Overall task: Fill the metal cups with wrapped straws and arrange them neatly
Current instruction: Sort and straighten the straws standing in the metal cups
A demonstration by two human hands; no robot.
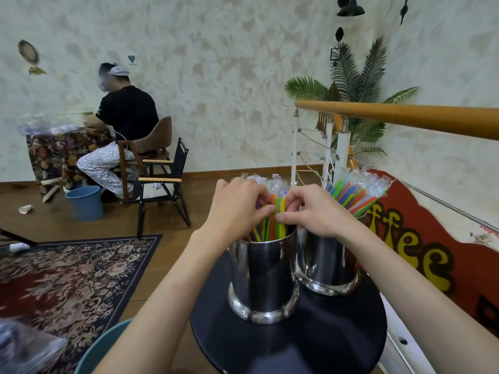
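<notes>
Two shiny metal cups stand side by side, touching or nearly so, on a small round black bench (337, 346). The near metal cup (266, 279) serves as the landmark here: it sits toward the middle of the bench and holds a bundle of wrapped straws (275, 211) in green, yellow, orange and blue, standing upright with their clear wrapper tips above the rim. Both hands meet directly above this cup. The left hand (237, 206) curls its fingers round the straws from the left side, and the right hand (316, 211) pinches them from the right, so each grip is closed on the bundle. Just to the right of the near cup, the second metal cup (326, 265) holds its own wrapped straws (356, 194), which lean away to the right. Far beyond the near cup to the left, a seated person (121, 117) faces a cloth-covered table, with a blue bucket (85, 202) on the floor close by.
</notes>
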